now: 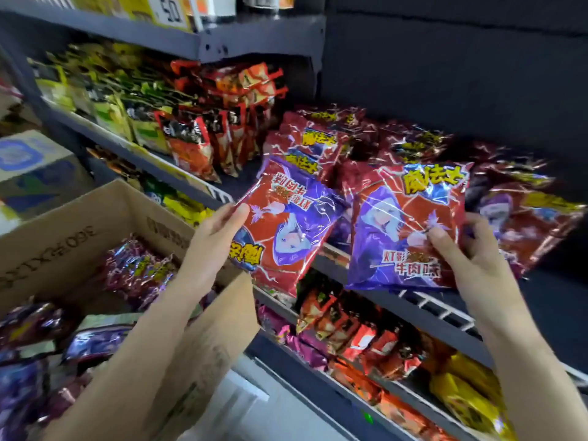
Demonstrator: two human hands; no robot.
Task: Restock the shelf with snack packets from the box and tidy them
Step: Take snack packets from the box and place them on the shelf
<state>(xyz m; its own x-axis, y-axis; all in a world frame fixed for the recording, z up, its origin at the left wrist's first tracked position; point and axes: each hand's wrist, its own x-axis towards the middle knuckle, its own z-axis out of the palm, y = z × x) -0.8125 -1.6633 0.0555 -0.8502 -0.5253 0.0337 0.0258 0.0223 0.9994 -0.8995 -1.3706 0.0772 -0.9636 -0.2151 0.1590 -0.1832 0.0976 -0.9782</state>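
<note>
Head view: each hand, left (216, 237) and right (471, 249), pinches one snack packet (286, 230) before the partly filled shelf (423, 308), while the box (63, 230) holds many more.

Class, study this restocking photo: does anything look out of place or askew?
Yes. The red and purple foil snack packet held by the left hand is upside down, its printing inverted. The matching packet in the right hand reads upright.

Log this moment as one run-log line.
left hand: holds upside-down snack packet | right hand: holds upright snack packet | both before shelf stack | cardboard box: packets remain
</note>
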